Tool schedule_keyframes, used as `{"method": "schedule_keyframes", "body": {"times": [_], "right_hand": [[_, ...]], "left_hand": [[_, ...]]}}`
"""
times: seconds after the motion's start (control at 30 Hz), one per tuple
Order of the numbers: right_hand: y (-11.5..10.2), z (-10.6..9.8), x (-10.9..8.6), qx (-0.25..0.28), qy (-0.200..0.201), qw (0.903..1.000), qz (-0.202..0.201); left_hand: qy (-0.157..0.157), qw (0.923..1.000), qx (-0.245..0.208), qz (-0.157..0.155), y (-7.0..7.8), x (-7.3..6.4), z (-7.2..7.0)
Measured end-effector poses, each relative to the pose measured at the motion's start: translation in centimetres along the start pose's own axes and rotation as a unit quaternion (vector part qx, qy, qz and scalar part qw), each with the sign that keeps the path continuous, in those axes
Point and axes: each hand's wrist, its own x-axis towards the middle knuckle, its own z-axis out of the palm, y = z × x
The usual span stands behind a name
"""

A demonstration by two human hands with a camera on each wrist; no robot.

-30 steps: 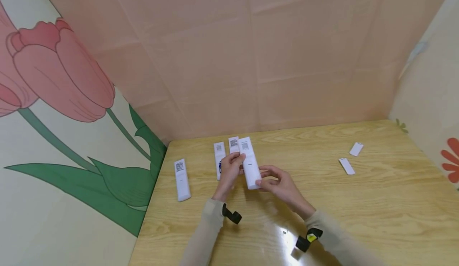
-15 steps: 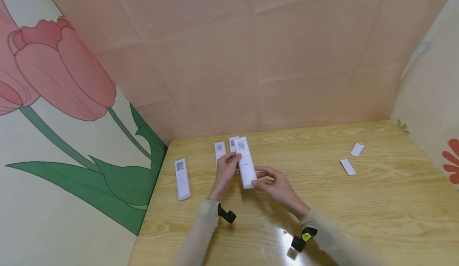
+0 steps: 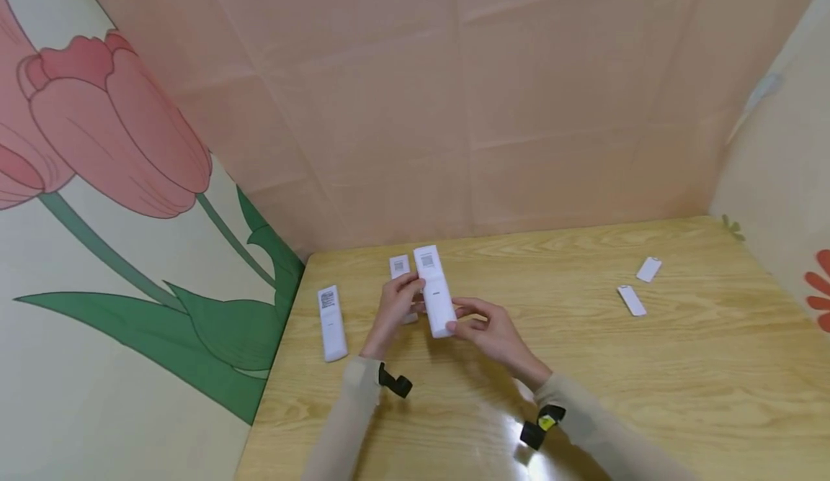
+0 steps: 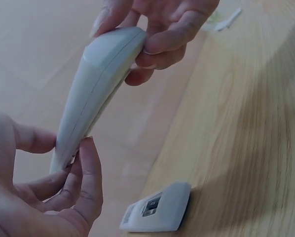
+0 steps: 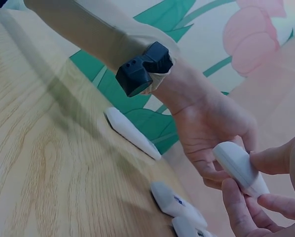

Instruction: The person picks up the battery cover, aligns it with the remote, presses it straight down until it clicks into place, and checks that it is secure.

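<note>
Both hands hold a white remote control (image 3: 436, 294) above the table, its back with a printed code label turned up. My left hand (image 3: 395, 304) pinches its far left edge, thumb on top. At the near end, my right hand (image 3: 493, 333) grips the lower corner between thumb and fingers. The left wrist view shows the held remote (image 4: 93, 84) side-on between both hands. Partly behind the left hand lies another white remote (image 3: 399, 265). In the left wrist view, a remote on the table (image 4: 160, 210) has an uncovered battery compartment with something dark in it.
Another remote (image 3: 333, 326) lies back up at the table's left. Two small white battery covers (image 3: 649, 269) (image 3: 632, 301) lie at the right. Two remotes (image 5: 177, 205) (image 5: 184, 227) lie side by side in the right wrist view. A pink cloth wall (image 3: 467, 106) borders the wooden table.
Both hands and the held remote have shifted a little to the left. The held remote now hides the rearmost remote, whose label showed earlier in the head view.
</note>
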Motion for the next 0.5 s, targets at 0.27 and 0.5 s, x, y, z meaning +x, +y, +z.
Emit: {"method": "schedule_keyframes", "body": {"times": [0.27, 0.5], "right_hand": [[-0.2, 0.8, 0.4, -0.015, -0.005, 0.9998, -0.015], [-0.6, 1.3, 0.6, -0.017, -0.010, 0.9996, -0.019]], "left_hand": [[-0.011, 0.9998, 0.014, 0.008, 0.7, -0.1, -1.2], [-0.016, 0.9993, 0.031, 0.014, 1.1, -0.7, -2.4]]}}
